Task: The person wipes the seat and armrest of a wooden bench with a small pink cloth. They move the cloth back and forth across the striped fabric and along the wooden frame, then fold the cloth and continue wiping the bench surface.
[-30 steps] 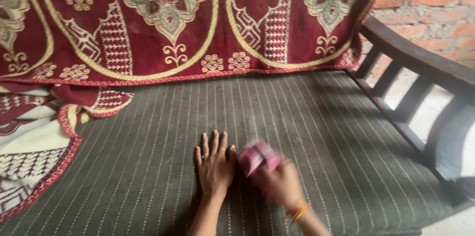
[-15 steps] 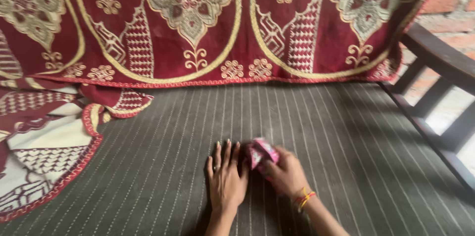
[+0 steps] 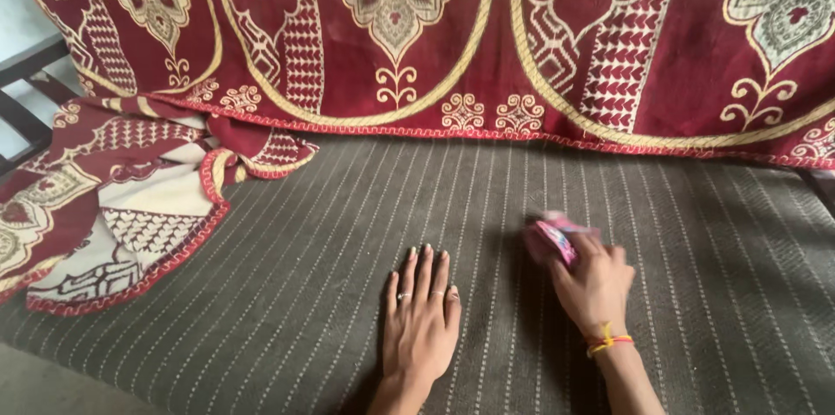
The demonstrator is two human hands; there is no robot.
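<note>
My left hand point(image 3: 421, 319) lies flat, palm down, on the grey striped seat cushion point(image 3: 313, 250), fingers slightly apart, a ring on one finger. My right hand point(image 3: 593, 283), with a red and yellow thread at the wrist, grips a small pink cloth point(image 3: 551, 237) and presses it onto the cushion to the right of the left hand. The cloth is blurred and partly hidden by the fingers.
A maroon and cream patterned cover point(image 3: 435, 41) hangs over the sofa back. Part of it lies bunched on the seat at the left point(image 3: 130, 197). A dark wooden armrest point(image 3: 22, 93) shows at the far left edge.
My right hand has slid the pink cloth to the right, away from the left hand. The view has swung left, so the right armrest and brick wall have left the frame.
</note>
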